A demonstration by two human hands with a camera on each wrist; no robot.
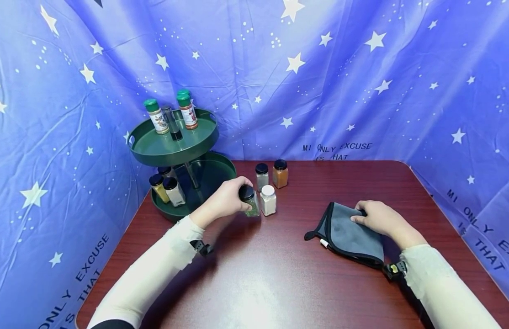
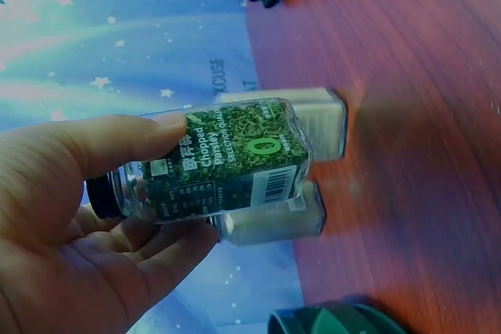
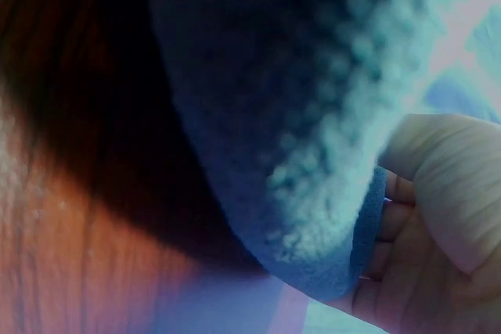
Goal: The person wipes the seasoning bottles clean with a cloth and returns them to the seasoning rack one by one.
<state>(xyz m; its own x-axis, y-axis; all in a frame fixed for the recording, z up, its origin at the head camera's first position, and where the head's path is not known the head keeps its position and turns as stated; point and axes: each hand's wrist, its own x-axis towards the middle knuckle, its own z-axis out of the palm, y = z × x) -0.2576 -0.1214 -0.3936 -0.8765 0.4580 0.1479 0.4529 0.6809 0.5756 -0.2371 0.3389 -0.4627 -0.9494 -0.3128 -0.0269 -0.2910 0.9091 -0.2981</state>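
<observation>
My left hand pinches a small glass spice jar of chopped parsley with a black lid, thumb on one side and fingers on the other. In the left wrist view the parsley label faces the camera. Just right of it stands a white-lidded jar of pale powder. Behind these are a black-lidded jar of greyish contents and one of orange-brown powder. At the right, my right hand grips a grey cloth with black edging; its fuzzy surface fills much of the right wrist view.
A green two-tier round rack stands at the table's back left. Green-capped shakers are on its upper tier, and several black-lidded jars sit on the lower one. Blue star-printed curtains hang around the dark red table.
</observation>
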